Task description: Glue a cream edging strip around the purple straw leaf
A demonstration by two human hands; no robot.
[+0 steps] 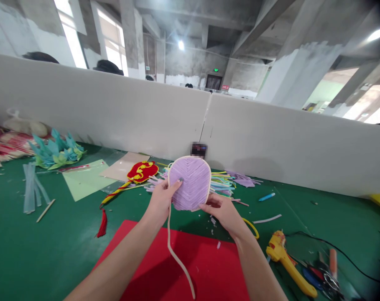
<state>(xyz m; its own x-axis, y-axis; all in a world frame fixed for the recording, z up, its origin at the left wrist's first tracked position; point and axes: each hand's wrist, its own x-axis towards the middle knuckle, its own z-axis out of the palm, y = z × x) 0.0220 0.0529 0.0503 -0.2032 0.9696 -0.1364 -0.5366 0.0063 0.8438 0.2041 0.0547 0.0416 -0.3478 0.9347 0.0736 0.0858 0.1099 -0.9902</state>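
Between my hands, raised above the table, is a round purple fan panel [191, 184] made of chenille stems laid in a chevron, with a cream edge. My left hand [164, 196] grips its left side, thumb on the front face. At the lower right edge, my right hand [219, 207] pinches the rim between thumb and fingers. From the left side a cream chenille stem [174, 246] hangs down in a loose curve over a red sheet [183, 259]. The fingers behind the panel are hidden.
A red and yellow fan [142, 171] with a tassel lies left of the panel. Loose chenille stems [223, 184] spread behind it. A yellow glue gun [285, 259] with a cord and scissors [329, 280] lie at right. A white partition [271, 142] borders the green table [52, 251].
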